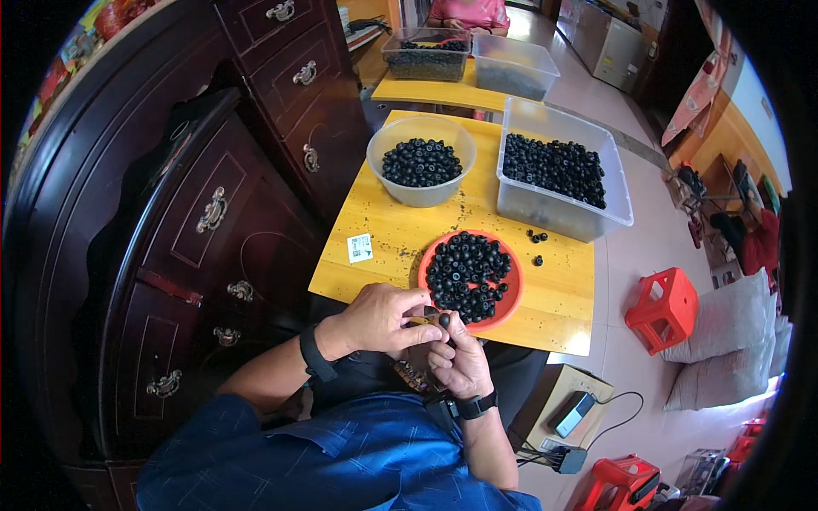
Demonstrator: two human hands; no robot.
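Observation:
Close together at the table's near edge, both hands work on one small part. My left hand (379, 318) is closed on a small tool with a yellow handle (417, 320); its exact kind is hard to make out. Between the thumb and fingers of my right hand (461, 364) is a small round black part (444, 320), which the tool's tip meets or nearly meets. Just beyond lies a round orange-red plate (514, 294), heaped with similar black parts (464, 271). Several loose black parts (538, 261) rest on the yellow table (558, 307) to its right.
Farther back on the table stand a round translucent bowl (422, 196) and a clear rectangular bin (558, 220), both holding black parts. Dark crumbs and a white label (360, 248) lie on the tabletop. Wooden drawers (204, 230) flank the left; a red stool (661, 311) stands right. Another person (469, 13) sits opposite.

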